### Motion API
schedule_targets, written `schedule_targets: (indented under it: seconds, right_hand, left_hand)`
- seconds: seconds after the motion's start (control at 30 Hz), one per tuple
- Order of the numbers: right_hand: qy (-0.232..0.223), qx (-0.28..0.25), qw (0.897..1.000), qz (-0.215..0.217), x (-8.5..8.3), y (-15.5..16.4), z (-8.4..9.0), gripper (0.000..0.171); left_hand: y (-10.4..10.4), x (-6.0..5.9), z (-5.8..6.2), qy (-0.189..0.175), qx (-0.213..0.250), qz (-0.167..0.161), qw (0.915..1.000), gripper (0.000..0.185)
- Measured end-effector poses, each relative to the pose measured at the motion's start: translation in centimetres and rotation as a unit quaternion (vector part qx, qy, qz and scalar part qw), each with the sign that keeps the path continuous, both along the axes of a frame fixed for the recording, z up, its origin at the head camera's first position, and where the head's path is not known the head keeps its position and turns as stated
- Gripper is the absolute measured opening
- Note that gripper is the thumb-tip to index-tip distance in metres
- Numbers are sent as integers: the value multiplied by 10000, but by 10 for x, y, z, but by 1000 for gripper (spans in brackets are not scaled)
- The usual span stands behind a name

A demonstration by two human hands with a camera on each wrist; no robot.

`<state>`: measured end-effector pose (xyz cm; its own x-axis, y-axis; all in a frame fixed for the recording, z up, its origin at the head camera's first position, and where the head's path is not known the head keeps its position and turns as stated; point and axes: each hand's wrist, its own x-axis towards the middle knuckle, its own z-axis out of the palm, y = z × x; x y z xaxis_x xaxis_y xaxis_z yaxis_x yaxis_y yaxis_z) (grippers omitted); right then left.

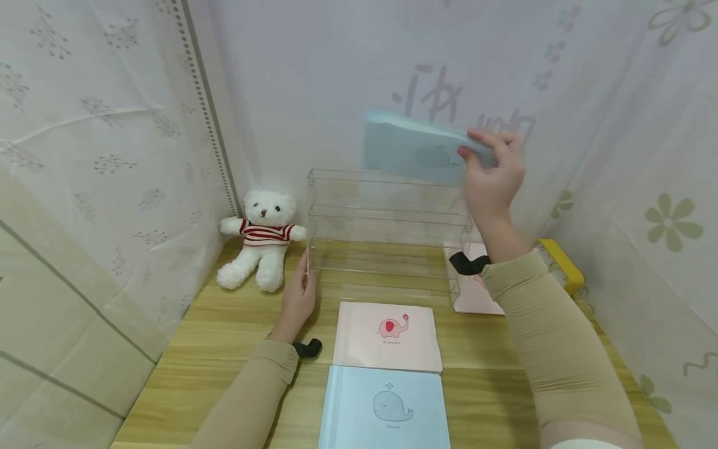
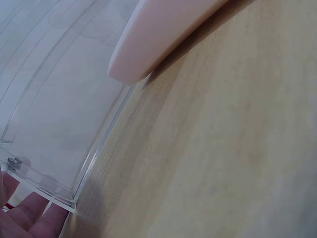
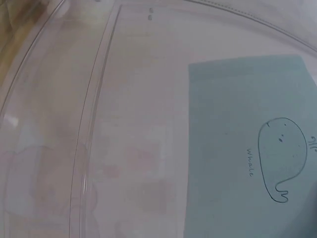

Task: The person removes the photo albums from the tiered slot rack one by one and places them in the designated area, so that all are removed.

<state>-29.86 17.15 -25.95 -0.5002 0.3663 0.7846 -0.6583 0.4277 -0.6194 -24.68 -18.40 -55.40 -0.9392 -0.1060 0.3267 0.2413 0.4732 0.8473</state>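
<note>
My right hand (image 1: 497, 176) is raised at the back right, pinching a light blue whale booklet (image 1: 401, 144) by its right end between thumb and fingers. The booklet is tilted and overlaps the top of a clear tiered rack (image 1: 387, 241) in the head view. Its whale drawing (image 3: 283, 158) and the word beside it show in the right wrist view. Low on the rack's left side, my left hand (image 1: 299, 302) holds the edge; its fingers (image 2: 30, 210) lie along the outside of the clear panel. A pink elephant booklet (image 1: 387, 340) lies flat in front of the rack.
Another blue whale booklet (image 1: 387, 405) lies nearest me, against the pink one. A white teddy bear (image 1: 263, 240) in a striped top sits left of the rack. Behind my right wrist are a pink booklet (image 1: 477, 299) and a yellow object (image 1: 563, 265). Patterned curtains (image 1: 617, 156) surround the wooden table (image 1: 213, 349).
</note>
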Motion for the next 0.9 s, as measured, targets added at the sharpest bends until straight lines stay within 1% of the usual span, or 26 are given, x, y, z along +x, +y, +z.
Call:
schedule_targets:
  seconds: [0.13,0.23,0.33,0.47,0.6,0.73,0.9]
  right_hand:
    - [22,-416,9990,-184,18,12,-3,28]
    - [-113,-479,9983,-298,32,21,-7,26]
    - [-192,-204,9990,-345,45,33,-15,24]
    - [-322,317,9982,-392,61,51,-30,22]
    - [-755,632,9944,-375,76,68,-46,22]
    - [-1324,904,9866,-306,86,90,-67,23]
    - [-1813,1309,9744,-244,95,115,-91,24]
  left_hand:
    - [-1,1,1,-23,13,-52,10000,65]
    - [0,0,1,-20,-9,-78,10000,65]
    - [0,1,1,-41,1,-89,10000,64]
    - [0,0,1,-76,25,-100,9999,63]
    - [1,-1,0,-76,17,-89,9999,62]
    - [1,0,0,-33,36,-61,10000,62]
    - [-1,0,0,18,-30,-50,10000,62]
